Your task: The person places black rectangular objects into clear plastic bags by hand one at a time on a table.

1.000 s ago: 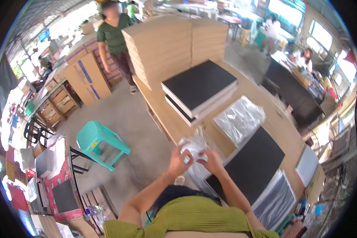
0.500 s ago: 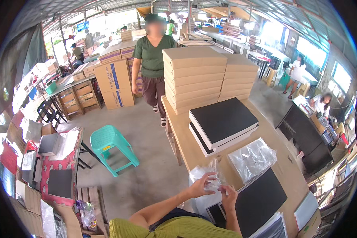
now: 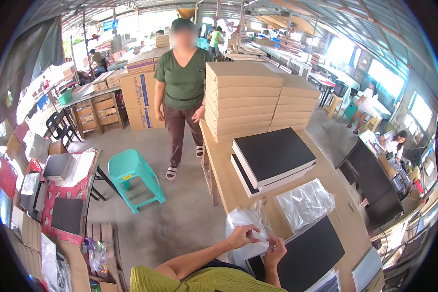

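Observation:
My left hand [image 3: 243, 237] pinches the edge of a clear plastic bag [image 3: 246, 219] in front of my body. Close beside it, my right hand [image 3: 275, 249] has its fingers closed on the same bag's edge. The thin film hangs past the near-left table edge. Under and beside my right hand lies a large black board [image 3: 312, 253] on the table. Beyond the hands, a flat stack of clear plastic bags [image 3: 306, 202] rests on the tabletop. Farther back are stacked black-topped white blocks of sheets [image 3: 275, 158].
Tall stacks of brown paper-wrapped packs [image 3: 243, 100] stand on the table [image 3: 348, 219]. A person in a green shirt [image 3: 182, 78] stands by its far left side. A green plastic stool [image 3: 136, 177] is on the floor left, near a red-covered side table [image 3: 53, 204].
The person in green has stepped closer and stands upright beside the table. My hands, still on the bag, have shifted slightly left and down in the view.

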{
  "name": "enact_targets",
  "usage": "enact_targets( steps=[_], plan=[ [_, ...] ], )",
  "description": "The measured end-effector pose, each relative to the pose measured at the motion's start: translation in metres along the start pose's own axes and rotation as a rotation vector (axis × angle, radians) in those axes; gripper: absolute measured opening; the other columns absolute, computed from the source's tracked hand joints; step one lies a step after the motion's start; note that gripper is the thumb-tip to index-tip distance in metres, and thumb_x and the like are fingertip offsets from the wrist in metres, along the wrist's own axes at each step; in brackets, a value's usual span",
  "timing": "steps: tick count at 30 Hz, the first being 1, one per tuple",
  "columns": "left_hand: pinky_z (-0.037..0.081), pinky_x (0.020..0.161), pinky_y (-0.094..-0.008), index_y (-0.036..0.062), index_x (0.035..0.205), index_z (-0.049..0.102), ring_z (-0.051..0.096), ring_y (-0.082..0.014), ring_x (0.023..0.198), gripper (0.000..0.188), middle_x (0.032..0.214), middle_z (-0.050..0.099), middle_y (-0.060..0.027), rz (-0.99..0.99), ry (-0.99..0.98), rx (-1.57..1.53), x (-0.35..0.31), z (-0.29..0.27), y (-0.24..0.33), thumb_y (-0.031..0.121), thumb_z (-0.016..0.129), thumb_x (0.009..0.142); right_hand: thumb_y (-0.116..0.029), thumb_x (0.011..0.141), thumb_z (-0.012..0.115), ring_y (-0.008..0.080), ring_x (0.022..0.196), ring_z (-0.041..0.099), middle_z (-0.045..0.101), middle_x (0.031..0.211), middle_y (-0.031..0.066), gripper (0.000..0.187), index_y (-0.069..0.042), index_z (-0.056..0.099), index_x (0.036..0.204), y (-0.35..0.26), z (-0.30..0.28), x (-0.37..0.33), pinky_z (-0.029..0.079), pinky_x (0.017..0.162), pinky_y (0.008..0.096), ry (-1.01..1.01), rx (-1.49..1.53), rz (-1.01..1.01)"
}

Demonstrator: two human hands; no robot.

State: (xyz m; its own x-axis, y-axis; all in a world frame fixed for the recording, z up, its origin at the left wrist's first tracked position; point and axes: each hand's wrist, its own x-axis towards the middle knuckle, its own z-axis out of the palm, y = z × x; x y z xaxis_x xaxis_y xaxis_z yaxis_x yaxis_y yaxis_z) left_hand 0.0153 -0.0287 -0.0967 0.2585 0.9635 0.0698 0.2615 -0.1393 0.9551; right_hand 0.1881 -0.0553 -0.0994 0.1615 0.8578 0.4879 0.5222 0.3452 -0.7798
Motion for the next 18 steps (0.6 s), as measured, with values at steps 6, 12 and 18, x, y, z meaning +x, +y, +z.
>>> enact_targets(
  steps=[6,12,18],
  plan=[
    [0.041,0.054,-0.0244,0.0050,0.089,0.063,0.048,-0.0099,0.055,0.033,0.063,0.053,-0.0011,0.420,0.033,-0.196,0.011,0.023,-0.052,0.036,0.068,0.082,-0.003,0.086,0.053,0.0220,0.066,0.058,0.058,0.066,0.0099,0.005,0.000,0.057,0.083,0.000,0.004,-0.001,0.046,0.063,0.0313,0.037,0.081,-0.048],
    [0.039,0.055,-0.0214,0.0074,0.090,0.063,0.052,-0.0087,0.063,0.040,0.070,0.057,-0.0012,-0.336,-0.657,-0.681,0.016,0.010,-0.041,0.046,0.052,0.091,-0.004,0.092,0.045,0.0092,0.050,0.047,0.048,0.061,0.0039,0.011,-0.002,0.052,0.084,0.009,0.003,-0.016,0.039,0.048,0.0255,-0.037,0.182,0.211],
    [0.044,0.065,-0.0273,0.0094,0.099,0.066,0.058,-0.0122,0.071,0.039,0.078,0.065,-0.0038,-0.118,-1.228,-0.190,0.021,0.011,-0.064,0.045,0.056,0.087,-0.005,0.090,0.047,0.0106,0.047,0.046,0.046,0.054,0.0031,0.010,-0.003,0.055,0.084,0.016,0.008,-0.016,0.038,0.047,0.0259,-0.216,0.092,0.110]
  ],
)
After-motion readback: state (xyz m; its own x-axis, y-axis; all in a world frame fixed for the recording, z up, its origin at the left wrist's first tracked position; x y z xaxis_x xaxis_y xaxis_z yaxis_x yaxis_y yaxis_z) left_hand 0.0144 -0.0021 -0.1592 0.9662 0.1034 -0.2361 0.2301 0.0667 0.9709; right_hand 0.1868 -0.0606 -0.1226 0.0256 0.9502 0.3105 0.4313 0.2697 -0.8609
